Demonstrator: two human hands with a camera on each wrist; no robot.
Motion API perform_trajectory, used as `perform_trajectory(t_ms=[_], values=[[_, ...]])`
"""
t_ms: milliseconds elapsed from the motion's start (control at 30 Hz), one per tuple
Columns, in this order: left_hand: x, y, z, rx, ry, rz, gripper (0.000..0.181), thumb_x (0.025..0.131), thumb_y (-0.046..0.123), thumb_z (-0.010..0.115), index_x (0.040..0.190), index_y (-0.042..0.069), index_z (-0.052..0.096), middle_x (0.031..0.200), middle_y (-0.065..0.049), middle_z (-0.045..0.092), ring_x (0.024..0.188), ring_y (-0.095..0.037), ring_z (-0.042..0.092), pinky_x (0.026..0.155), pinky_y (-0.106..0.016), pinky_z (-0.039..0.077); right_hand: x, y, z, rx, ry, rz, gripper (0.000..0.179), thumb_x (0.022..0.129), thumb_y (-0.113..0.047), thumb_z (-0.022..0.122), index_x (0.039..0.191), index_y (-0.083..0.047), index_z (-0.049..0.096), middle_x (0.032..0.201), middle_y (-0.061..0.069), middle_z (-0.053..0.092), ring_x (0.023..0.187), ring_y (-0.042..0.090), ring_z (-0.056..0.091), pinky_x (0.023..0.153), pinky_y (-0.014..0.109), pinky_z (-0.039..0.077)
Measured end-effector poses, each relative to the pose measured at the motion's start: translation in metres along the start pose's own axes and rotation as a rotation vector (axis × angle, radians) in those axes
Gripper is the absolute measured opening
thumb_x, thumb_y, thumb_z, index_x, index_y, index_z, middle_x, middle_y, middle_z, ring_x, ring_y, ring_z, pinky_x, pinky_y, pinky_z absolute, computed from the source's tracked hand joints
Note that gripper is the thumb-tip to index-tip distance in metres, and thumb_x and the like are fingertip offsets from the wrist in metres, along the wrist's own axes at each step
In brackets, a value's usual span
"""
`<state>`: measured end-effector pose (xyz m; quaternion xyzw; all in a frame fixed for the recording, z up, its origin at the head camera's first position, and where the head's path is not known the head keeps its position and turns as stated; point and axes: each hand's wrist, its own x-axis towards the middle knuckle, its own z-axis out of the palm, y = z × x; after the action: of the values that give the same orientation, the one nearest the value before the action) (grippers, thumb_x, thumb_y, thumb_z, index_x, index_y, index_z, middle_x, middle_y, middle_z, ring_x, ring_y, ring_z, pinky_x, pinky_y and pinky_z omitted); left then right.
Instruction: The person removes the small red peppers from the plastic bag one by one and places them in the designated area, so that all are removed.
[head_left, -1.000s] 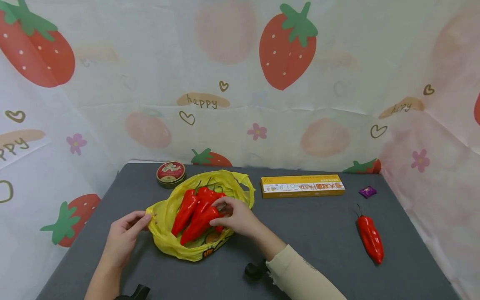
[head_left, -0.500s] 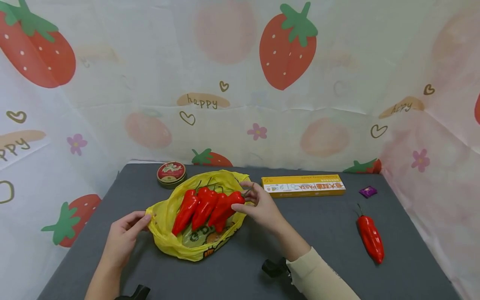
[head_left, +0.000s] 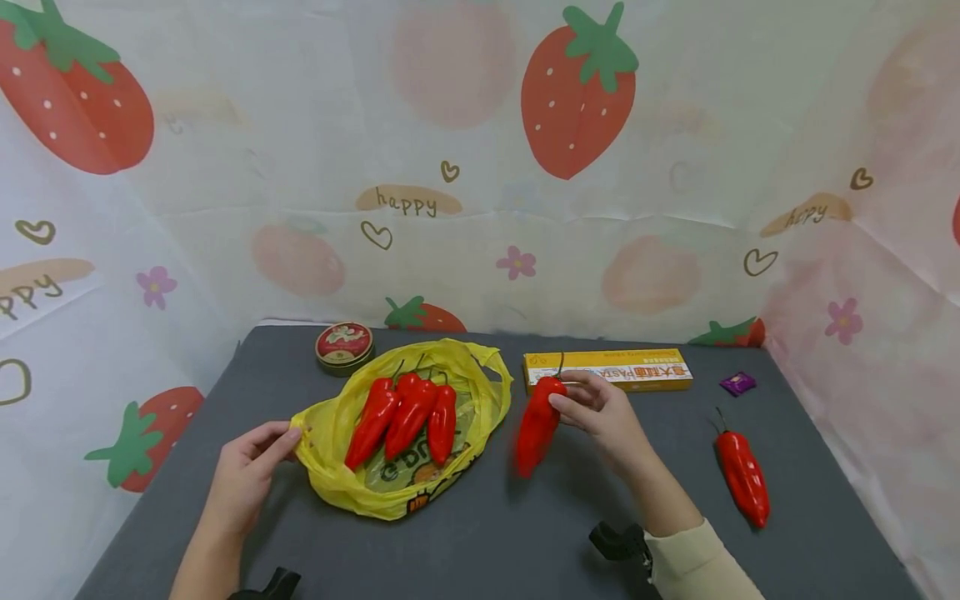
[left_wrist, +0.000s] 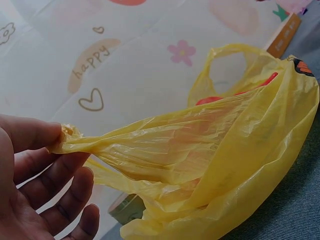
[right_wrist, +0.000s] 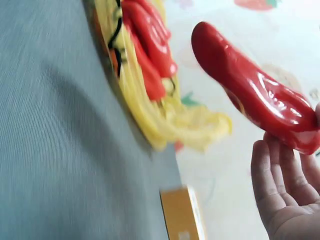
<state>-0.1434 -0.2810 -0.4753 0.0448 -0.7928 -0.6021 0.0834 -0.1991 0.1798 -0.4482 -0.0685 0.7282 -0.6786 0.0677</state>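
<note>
Red pepper pinched in right hand, left hand pinching yellow bag's edge, more peppers inside

Red peppers; yellow bag

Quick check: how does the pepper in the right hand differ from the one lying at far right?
The held pepper is raised in the right hand; the lying pepper rests untouched on the table. In the head view, the held pepper's tip slants left, the lying pepper's right. Both are red and glossy, with thin stems.
</note>
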Motion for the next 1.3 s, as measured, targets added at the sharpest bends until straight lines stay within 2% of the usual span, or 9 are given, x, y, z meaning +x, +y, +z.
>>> perform_trajectory(t_ms=[200,367,600,833,1000,1067,1167,1300], values=[[0.0,0.002,0.0,0.012,-0.016,-0.011,0.039,0.102,0.029,0.062,0.114,-0.008,0.067,0.089,0.011,0.068,0.079,-0.011,0.065,0.077,-0.024,0.057,-0.015,0.004,-0.035,-0.065,0.051,0.006,0.051,0.098,-0.023,0.069,0.142,-0.005,0.051,0.135,0.016,0.061,0.109,0.013,0.066,0.09,0.031,0.058],[0.0,0.001,0.001,0.029,-0.015,-0.01,0.04,0.102,0.031,0.062,0.114,-0.007,0.067,0.089,0.01,0.068,0.08,-0.012,0.065,0.077,-0.025,0.058,-0.029,0.005,-0.058,-0.166,0.089,0.029,0.054,0.1,-0.03,0.066,0.146,-0.008,0.049,0.135,0.018,0.059,0.108,0.01,0.064,0.089,0.028,0.057],[0.002,0.001,0.002,-0.005,-0.017,-0.017,0.038,0.101,0.028,0.063,0.114,-0.007,0.067,0.089,0.01,0.068,0.08,-0.011,0.065,0.077,-0.024,0.057,-0.043,0.01,-0.091,-0.357,0.128,0.049,0.057,0.1,-0.038,0.064,0.146,-0.008,0.05,0.135,0.021,0.059,0.107,0.015,0.063,0.084,0.023,0.056],[0.002,0.001,0.003,-0.036,-0.003,-0.032,0.037,0.101,0.024,0.063,0.116,-0.01,0.065,0.089,0.011,0.068,0.079,-0.01,0.064,0.075,-0.023,0.057,-0.057,0.015,-0.123,-0.561,0.192,0.047,0.057,0.098,-0.043,0.065,0.141,-0.007,0.057,0.128,0.021,0.065,0.105,0.024,0.068,0.08,0.019,0.055],[0.002,0.002,0.002,0.0,-0.007,-0.038,0.04,0.102,0.027,0.062,0.119,-0.009,0.065,0.09,0.015,0.068,0.08,-0.007,0.065,0.077,-0.021,0.057,-0.067,0.022,-0.144,-0.661,0.234,0.076,0.057,0.098,-0.047,0.064,0.139,-0.008,0.06,0.126,0.018,0.067,0.098,0.005,0.066,0.078,0.017,0.052],[0.002,0.002,0.002,0.008,-0.013,-0.037,0.04,0.102,0.028,0.061,0.119,-0.009,0.065,0.09,0.015,0.068,0.081,-0.007,0.066,0.077,-0.022,0.057,-0.071,0.024,-0.151,-0.689,0.241,0.083,0.057,0.098,-0.048,0.064,0.138,-0.009,0.061,0.126,0.017,0.068,0.097,0.003,0.065,0.078,0.018,0.052],[0.001,0.003,0.001,0.011,-0.017,-0.031,0.04,0.102,0.028,0.061,0.118,-0.009,0.065,0.091,0.015,0.069,0.081,-0.008,0.066,0.078,-0.022,0.057,-0.074,0.025,-0.158,-0.736,0.247,0.084,0.057,0.097,-0.05,0.063,0.138,-0.01,0.061,0.125,0.017,0.068,0.101,0.013,0.067,0.075,0.022,0.053],[0.0,0.002,0.0,0.023,-0.021,-0.017,0.041,0.102,0.03,0.061,0.116,-0.008,0.066,0.091,0.013,0.069,0.08,-0.01,0.066,0.078,-0.024,0.058,-0.077,0.026,-0.163,-0.798,0.256,0.081,0.055,0.098,-0.05,0.062,0.137,-0.01,0.062,0.123,0.018,0.069,0.108,0.033,0.066,0.079,0.032,0.054]])
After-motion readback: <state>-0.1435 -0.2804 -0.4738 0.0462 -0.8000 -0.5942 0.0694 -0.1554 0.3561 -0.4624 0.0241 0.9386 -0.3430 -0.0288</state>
